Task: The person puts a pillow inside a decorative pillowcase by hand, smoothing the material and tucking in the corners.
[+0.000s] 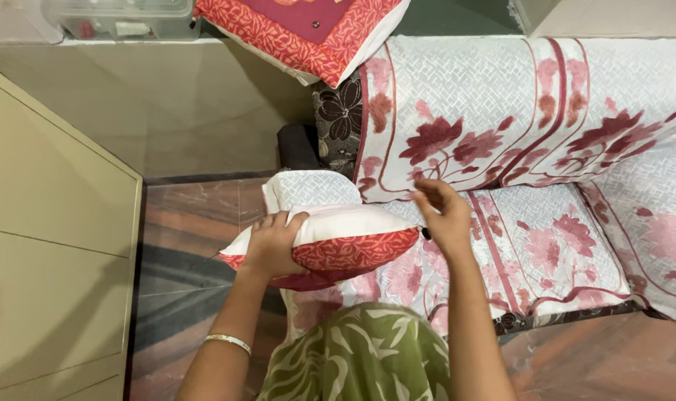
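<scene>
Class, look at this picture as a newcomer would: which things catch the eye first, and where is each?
First comes the red and white cushion at the centre, gripped at its near end by the left hand while the right hand hovers beside it, fingers loosely open. Behind it, a sofa under a white cover with large red flowers fills the right side. A second red cushion rests on the ledge at the top.

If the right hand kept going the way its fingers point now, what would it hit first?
Probably the sofa backrest cover: the right hand points up and away over the seat, fingers loosely curled. Depth is unclear.
</scene>
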